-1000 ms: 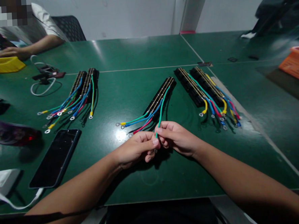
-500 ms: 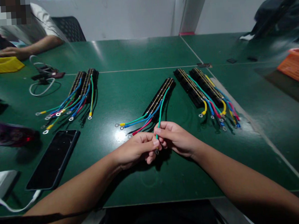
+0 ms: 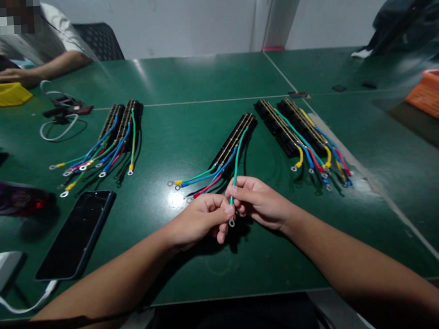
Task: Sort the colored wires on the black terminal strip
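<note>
Between my two hands is the free end of a green wire, which has a metal ring terminal at its tip. My left hand pinches it close to the ring. Just above, my right hand grips the same wire between thumb and fingers. The wire runs back to a long black terminal strip lying at a slant on the table. Other leads from this strip, a blue wire, a red one and another green one, spread left and end in ring terminals.
Two more wired black strips lie at the left, and another pair at the right. A phone on a white cable, a bottle, a yellow bin and an orange basket stand around. A person's arm rests at the far left.
Both hands stay on the green wire, almost in place. Its ring terminal has turned slightly and shows more plainly now. The whole view has shifted a little.
</note>
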The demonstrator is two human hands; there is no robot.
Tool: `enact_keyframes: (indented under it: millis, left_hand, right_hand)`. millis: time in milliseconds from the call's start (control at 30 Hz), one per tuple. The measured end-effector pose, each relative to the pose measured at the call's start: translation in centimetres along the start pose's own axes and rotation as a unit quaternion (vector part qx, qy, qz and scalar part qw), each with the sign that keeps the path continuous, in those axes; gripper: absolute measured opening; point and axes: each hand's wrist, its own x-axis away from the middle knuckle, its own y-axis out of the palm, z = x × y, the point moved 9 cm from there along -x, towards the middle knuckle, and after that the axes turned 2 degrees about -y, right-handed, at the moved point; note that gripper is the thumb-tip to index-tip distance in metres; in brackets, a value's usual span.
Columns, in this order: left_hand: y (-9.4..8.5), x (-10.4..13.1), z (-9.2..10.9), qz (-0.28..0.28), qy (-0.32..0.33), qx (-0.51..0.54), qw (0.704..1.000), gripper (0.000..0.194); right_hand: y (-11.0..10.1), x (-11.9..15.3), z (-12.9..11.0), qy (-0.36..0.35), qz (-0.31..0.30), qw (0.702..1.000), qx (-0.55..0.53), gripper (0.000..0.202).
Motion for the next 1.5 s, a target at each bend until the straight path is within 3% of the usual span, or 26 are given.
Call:
enact_keyframes:
  millis: [267, 533, 800, 1100, 1233, 1333, 1500]
  left_hand:
    - [0.6, 0.1, 0.4, -0.044, 0.009, 0.040, 0.998, 0.035]
    - [-0.5, 0.1, 0.5, 0.027, 0.024, 0.016, 0.999, 0.037]
    - [0.5, 0.1, 0.5, -0.030, 0.008, 0.041, 0.999, 0.035]
    - [-1.1, 0.4, 1.4, 0.095, 0.066, -0.098, 0.988, 0.037]
    - [-1.8, 0.7, 1.7, 0.157, 0.062, -0.211, 0.963, 0.033]
    - [-2.0, 1.2, 2.6, 0.196, 0.081, -0.337, 0.917, 0.031]
    - [-1.6, 1.6, 3.6, 0.207, 0.099, -0.452, 0.862, 0.033]
  right_hand:
    - [0.1, 0.0, 0.1, 0.010, -0.028, 1.000, -0.009, 0.031]
    - [-0.1, -0.1, -0.2, -0.005, 0.001, 1.000, 0.003, 0.036]
    - [-0.1, -0.1, -0.1, -0.014, -0.002, 1.000, 0.008, 0.040]
    - [-0.4, -0.3, -0.2, -0.041, 0.030, 0.996, 0.069, 0.036]
    - [-0.6, -0.2, -0.3, -0.058, 0.038, 0.992, 0.106, 0.032]
    - [-0.7, -0.3, -0.4, -0.061, 0.047, 0.990, 0.119, 0.031]
    - [-0.8, -0.4, -0.2, -0.057, 0.055, 0.989, 0.123, 0.032]
